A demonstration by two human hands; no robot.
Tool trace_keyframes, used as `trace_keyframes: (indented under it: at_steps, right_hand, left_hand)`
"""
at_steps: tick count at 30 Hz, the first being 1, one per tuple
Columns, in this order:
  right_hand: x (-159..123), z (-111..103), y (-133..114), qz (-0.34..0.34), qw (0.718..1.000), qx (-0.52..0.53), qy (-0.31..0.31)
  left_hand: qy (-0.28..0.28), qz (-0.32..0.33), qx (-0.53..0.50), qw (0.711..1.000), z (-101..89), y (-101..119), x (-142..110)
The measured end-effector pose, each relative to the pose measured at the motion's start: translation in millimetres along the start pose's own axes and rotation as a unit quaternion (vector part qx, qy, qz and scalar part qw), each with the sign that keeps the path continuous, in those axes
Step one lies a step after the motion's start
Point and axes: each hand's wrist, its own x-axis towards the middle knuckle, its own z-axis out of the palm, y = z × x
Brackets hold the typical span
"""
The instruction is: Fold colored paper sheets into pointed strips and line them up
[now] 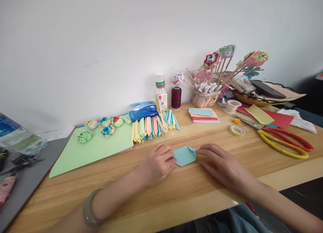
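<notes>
A light blue sheet of paper (184, 156) lies on the wooden table between my hands, its corners folded in. The upper right flap stands slightly raised. My left hand (159, 162) is curled, with thumb and fingers gripping the paper's left edge. At the right corner, the fingertips of my right hand (222, 162) pinch the flap; its lower fingers rest near the table. Behind my left hand stands a row of folded paper strips (151, 127) in several colours. A stack of coloured paper (204, 115) lies beyond the blue sheet.
Paper flowers (107, 131) sit on green sheets (93, 159) at left. Large scissors (282, 138) and a tape roll (236, 130) lie at right. Along the wall are a tissue pack (143, 111), a bottle (161, 95), a thread spool (176, 97) and a basket (205, 99).
</notes>
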Motion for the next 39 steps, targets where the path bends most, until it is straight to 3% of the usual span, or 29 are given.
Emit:
trace_keyframes:
  at_steps: [12,14,17,20,24,33,39]
  right_hand:
    - [21,-5,18,-0.131,0.988,-0.044,-0.069]
    - [23,-6,19,-0.139,0.986,-0.040,-0.078]
    - [25,-10,19,-0.135,0.986,-0.010,-0.092]
    - [24,-11,17,-0.115,0.988,0.022,-0.102]
    - [22,-4,16,-0.074,0.994,0.034,-0.075]
    - [24,-2,7,0.080,0.981,0.149,-0.091]
    - [27,5,5,0.152,0.971,0.170,-0.078]
  left_hand:
    - [0.029,0.047,0.064,0.996,7.2,3,3]
    - [0.016,0.011,0.017,1.000,7.0,5,4]
    - [0.008,-0.099,-0.080,0.992,5.7,9,6]
    - [0.000,-0.203,-0.146,0.968,3.9,14,9]
    - [-0.019,-0.280,-0.169,0.945,2.1,19,11]
    - [0.002,-0.343,-0.214,0.914,5.4,24,10]
    - [0.014,-0.361,-0.218,0.907,8.5,24,11]
